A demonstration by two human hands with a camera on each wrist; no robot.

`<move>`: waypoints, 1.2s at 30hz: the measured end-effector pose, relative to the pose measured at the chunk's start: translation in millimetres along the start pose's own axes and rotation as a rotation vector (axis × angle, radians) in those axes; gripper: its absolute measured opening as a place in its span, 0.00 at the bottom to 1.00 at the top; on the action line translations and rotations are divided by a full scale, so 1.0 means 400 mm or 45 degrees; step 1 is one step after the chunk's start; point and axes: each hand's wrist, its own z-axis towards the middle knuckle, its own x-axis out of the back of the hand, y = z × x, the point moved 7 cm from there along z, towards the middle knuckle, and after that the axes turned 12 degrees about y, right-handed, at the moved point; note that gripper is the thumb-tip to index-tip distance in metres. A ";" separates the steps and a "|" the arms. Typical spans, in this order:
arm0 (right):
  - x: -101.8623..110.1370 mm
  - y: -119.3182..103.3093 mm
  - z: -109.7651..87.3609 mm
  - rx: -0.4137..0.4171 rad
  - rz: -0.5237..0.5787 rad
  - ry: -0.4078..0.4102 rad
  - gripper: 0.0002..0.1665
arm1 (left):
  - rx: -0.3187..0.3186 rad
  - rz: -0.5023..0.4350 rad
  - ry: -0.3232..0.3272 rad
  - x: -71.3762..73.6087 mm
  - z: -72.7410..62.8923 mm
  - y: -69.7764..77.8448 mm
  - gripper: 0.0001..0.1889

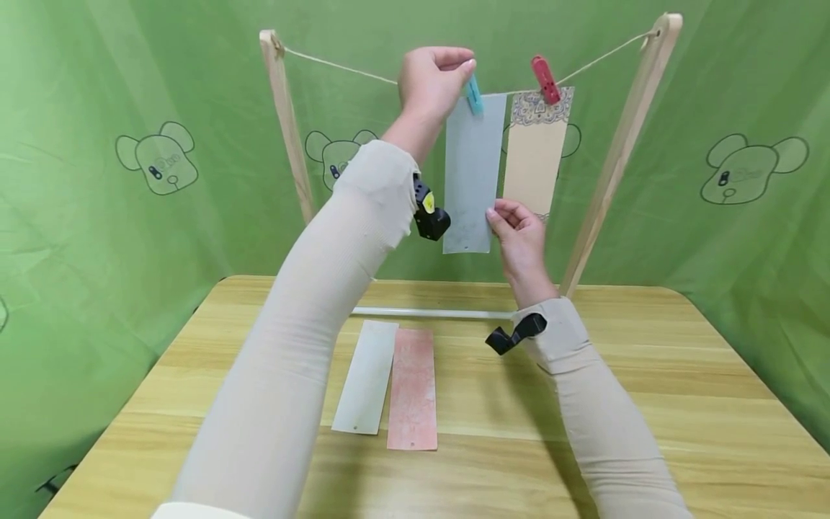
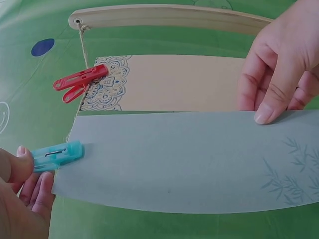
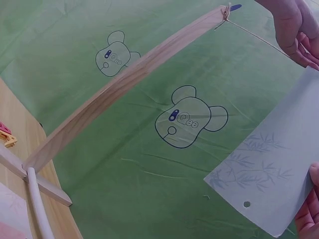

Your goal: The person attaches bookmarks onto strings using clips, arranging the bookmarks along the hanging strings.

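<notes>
Blue-grey rectangular paper card (image 1: 475, 166): hangs at the thin beige twine (image 1: 341, 66), its lower edge free.
Left hand (image 1: 431, 83): your fingers pinch the turquoise plastic clothespin (image 1: 475, 97) on the card's top edge.
Right hand (image 1: 524, 241): your thumb and fingers pinch its right edge, low.
Room: narrow gap beside the beige patterned paper card (image 1: 530, 158); wider toward the pale wooden left post (image 1: 285, 115).
</notes>
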 end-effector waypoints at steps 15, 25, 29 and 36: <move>0.002 0.017 0.008 0.003 -0.016 0.028 0.09 | 0.066 -0.128 -0.197 0.004 0.007 -0.014 0.16; 0.000 0.024 0.005 0.000 -0.069 0.021 0.10 | 0.031 -0.111 -0.082 0.044 0.003 0.000 0.18; 0.009 0.028 0.007 -0.003 -0.064 0.013 0.09 | 0.018 -0.192 -0.041 0.062 -0.003 -0.001 0.18; 0.033 0.037 0.011 0.011 -0.106 0.028 0.08 | 0.035 -0.325 -0.058 0.103 -0.031 -0.061 0.19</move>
